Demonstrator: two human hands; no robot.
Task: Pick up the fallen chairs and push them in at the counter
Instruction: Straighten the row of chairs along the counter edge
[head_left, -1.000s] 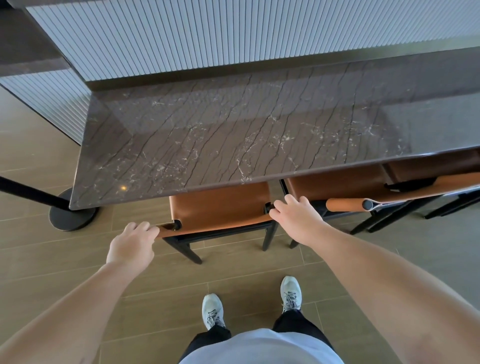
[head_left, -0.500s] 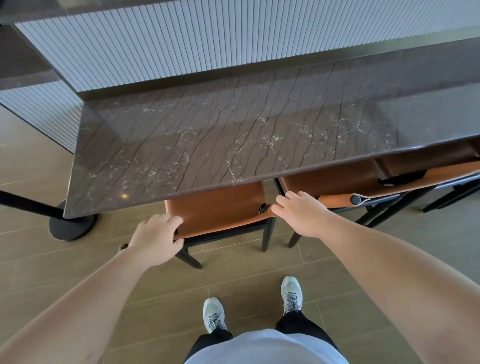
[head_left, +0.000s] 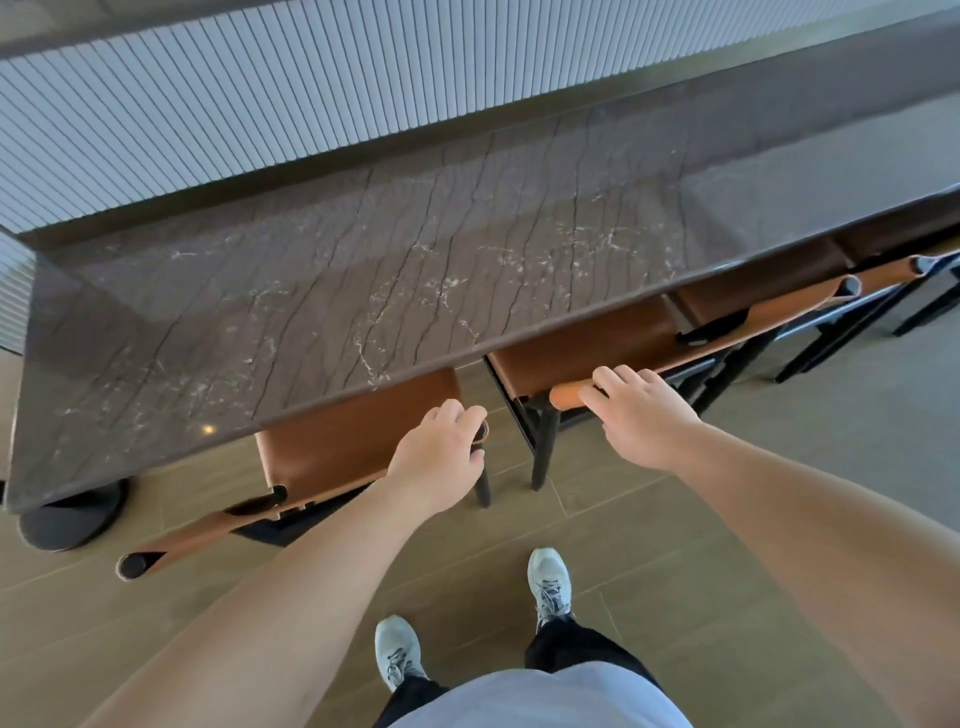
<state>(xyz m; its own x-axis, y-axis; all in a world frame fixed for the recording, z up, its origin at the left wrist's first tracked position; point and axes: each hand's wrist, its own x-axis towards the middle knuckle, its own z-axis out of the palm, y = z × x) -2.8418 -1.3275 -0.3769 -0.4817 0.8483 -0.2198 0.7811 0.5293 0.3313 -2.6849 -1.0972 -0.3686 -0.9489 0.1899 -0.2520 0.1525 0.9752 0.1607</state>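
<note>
Three tan leather chairs with black frames stand upright, tucked under the dark marble counter (head_left: 363, 270). My left hand (head_left: 441, 457) grips the right end of the nearest chair's (head_left: 353, 441) back rail, which slants out toward the lower left. My right hand (head_left: 639, 415) curls over the rolled left end of the second chair's (head_left: 582, 348) back. The third chair (head_left: 753, 291) sits farther right, mostly hidden under the counter edge.
A black round post base (head_left: 72, 519) stands on the floor at the counter's left corner. A ribbed white wall (head_left: 260, 104) rises behind the counter. Tan floor tiles (head_left: 779, 467) stretch behind the chairs, with my shoes (head_left: 550, 582) below.
Both hands left the ends of the first chair's back and shifted right: the left now holds its right end, the right holds the second chair. The view swung right.
</note>
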